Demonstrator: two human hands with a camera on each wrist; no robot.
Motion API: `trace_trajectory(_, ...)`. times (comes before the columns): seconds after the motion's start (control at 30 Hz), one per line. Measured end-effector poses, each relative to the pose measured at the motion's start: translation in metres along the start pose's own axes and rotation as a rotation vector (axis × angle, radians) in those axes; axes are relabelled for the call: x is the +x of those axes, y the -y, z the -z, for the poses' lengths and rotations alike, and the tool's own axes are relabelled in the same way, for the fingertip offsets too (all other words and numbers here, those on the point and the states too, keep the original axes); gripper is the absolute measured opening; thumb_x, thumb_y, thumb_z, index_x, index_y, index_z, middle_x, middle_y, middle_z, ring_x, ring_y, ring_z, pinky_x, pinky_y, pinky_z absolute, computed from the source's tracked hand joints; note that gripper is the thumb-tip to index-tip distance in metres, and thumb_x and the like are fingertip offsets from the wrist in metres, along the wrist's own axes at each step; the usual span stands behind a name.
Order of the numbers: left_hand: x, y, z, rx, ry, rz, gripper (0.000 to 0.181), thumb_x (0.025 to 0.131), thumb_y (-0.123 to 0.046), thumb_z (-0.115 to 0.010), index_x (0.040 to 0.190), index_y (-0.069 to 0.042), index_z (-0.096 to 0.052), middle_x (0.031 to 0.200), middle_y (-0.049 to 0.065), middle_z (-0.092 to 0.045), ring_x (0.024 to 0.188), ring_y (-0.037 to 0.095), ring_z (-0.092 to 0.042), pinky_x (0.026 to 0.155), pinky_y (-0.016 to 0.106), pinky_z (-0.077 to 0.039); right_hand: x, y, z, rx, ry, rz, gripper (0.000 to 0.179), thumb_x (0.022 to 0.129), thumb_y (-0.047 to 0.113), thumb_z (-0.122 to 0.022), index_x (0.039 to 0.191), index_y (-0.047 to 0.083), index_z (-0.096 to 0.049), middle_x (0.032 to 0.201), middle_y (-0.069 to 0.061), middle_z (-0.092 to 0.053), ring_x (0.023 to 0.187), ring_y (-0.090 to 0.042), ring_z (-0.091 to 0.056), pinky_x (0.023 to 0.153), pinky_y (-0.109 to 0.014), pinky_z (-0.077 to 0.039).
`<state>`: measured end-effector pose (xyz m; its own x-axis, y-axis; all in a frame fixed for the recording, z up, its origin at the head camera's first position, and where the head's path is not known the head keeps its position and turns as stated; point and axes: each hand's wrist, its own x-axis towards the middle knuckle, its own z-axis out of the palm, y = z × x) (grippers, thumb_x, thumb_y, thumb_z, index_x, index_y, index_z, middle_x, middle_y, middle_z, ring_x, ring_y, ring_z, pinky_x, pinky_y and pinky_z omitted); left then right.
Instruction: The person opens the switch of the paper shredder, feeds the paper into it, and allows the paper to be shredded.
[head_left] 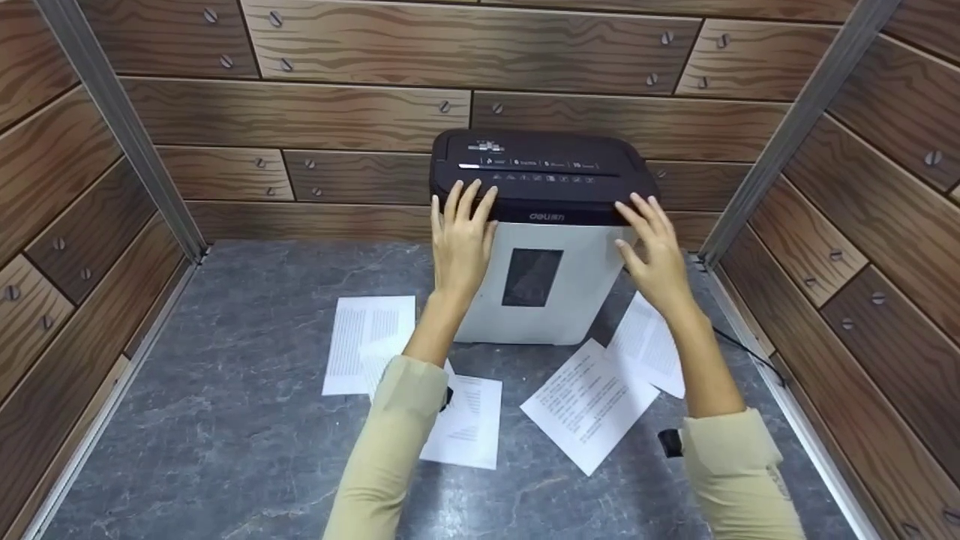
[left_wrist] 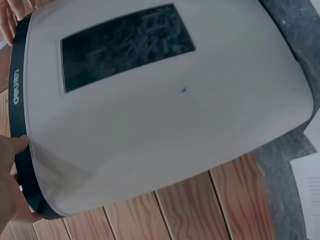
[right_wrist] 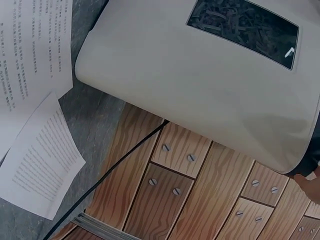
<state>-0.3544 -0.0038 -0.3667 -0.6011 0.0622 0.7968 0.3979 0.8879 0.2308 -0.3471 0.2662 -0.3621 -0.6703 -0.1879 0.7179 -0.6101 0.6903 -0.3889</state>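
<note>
A paper shredder [head_left: 540, 292] with a black top and a pale grey body stands upright on the floor. Shredded strips show behind its dark window [right_wrist: 245, 30]. My left hand [head_left: 461, 247] rests on the left front corner of the black top, its fingers fairly straight; in the left wrist view, its thumb touches the black front band [left_wrist: 19, 117]. At the right front corner, my right hand [head_left: 656, 255] touches the top with extended fingers, the thumb lower beside the body. Only a bit of that hand shows in the right wrist view.
Printed sheets [head_left: 371, 326] lie left of the shredder, with another printed page [head_left: 469, 424] in front. More pages [head_left: 589, 405] overlap at the right front. A black cord [head_left: 746, 349] runs along the floor at right. Wood-patterned walls [head_left: 360, 112] enclose the area.
</note>
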Motion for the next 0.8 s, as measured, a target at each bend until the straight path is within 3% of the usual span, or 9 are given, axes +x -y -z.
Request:
trace_trajectory(0.2, -0.026, -0.015, -0.009, -0.086, -0.121, -0.018, 0.05, 0.084, -0.02, -0.067, 0.129, -0.005, -0.051, 0.139, 0.015, -0.038, 0.133, 0.029, -0.023, 0.108, 0.045, -0.019, -0.036, -0.005, -0.005, 0.055, -0.094, -0.027, 0.043, 0.082, -0.004, -0.064, 0.124, 0.002, -0.056, 0.134, -0.015, -0.046, 0.122, -0.032, -0.039, 0.103, -0.045, -0.027)
trace_trajectory(0.27, -0.04, -0.022, -0.015, -0.148, -0.141, -0.025, 0.046, 0.084, -0.018, -0.067, 0.126, -0.003, -0.053, 0.137, 0.017, -0.04, 0.131, 0.03, -0.028, 0.107, 0.043, -0.021, -0.054, -0.013, -0.008, 0.067, -0.061, -0.101, 0.045, 0.082, -0.002, -0.064, 0.125, -0.001, -0.053, 0.129, -0.018, -0.048, 0.118, -0.034, -0.042, 0.099, -0.048, -0.031)
trace_trajectory(0.37, -0.064, -0.033, -0.03, -0.226, -0.102, -0.019, 0.04, 0.083, -0.017, -0.068, 0.119, -0.003, -0.057, 0.129, 0.014, -0.048, 0.12, 0.028, -0.043, 0.102, 0.04, -0.031, -0.084, -0.027, -0.014, 0.068, 0.103, -0.279, 0.05, 0.084, 0.003, -0.063, 0.129, -0.007, -0.044, 0.127, -0.026, -0.047, 0.115, -0.039, -0.042, 0.096, -0.051, -0.032)
trace_trajectory(0.47, -0.096, -0.042, -0.046, -0.255, 0.061, 0.007, 0.036, 0.08, -0.018, -0.071, 0.112, -0.006, -0.06, 0.118, 0.009, -0.056, 0.106, 0.024, -0.053, 0.092, 0.034, -0.043, -0.117, -0.039, -0.02, 0.031, 0.336, -0.47, 0.055, 0.085, 0.007, -0.061, 0.13, -0.014, -0.037, 0.127, -0.034, -0.041, 0.116, -0.047, -0.039, 0.097, -0.054, -0.03)
trace_trajectory(0.57, -0.131, -0.05, -0.063, -0.236, 0.307, 0.042, 0.035, 0.078, -0.021, -0.073, 0.108, -0.008, -0.062, 0.11, 0.006, -0.059, 0.097, 0.021, -0.058, 0.08, 0.029, -0.048, -0.149, -0.047, -0.03, -0.069, 0.522, -0.591, 0.059, 0.084, 0.014, -0.062, 0.125, -0.019, -0.037, 0.123, -0.039, -0.041, 0.113, -0.053, -0.038, 0.095, -0.057, -0.032)
trace_trajectory(0.7, -0.17, -0.061, -0.079, -0.222, 0.615, 0.076, 0.036, 0.078, -0.025, -0.073, 0.108, -0.006, -0.063, 0.107, 0.008, -0.06, 0.095, 0.024, -0.058, 0.077, 0.031, -0.05, -0.182, -0.047, -0.044, -0.213, 0.633, -0.649, 0.06, 0.079, 0.023, -0.067, 0.112, -0.023, -0.046, 0.106, -0.04, -0.051, 0.098, -0.054, -0.048, 0.084, -0.057, -0.04)
trace_trajectory(0.8, -0.189, -0.068, -0.086, -0.242, 0.766, 0.122, 0.044, 0.075, -0.025, -0.075, 0.11, -0.001, -0.061, 0.109, 0.013, -0.058, 0.098, 0.029, -0.056, 0.082, 0.034, -0.048, -0.196, -0.042, -0.052, -0.266, 0.691, -0.675, 0.062, 0.077, 0.026, -0.07, 0.108, -0.024, -0.047, 0.102, -0.041, -0.05, 0.096, -0.054, -0.048, 0.083, -0.059, -0.04)
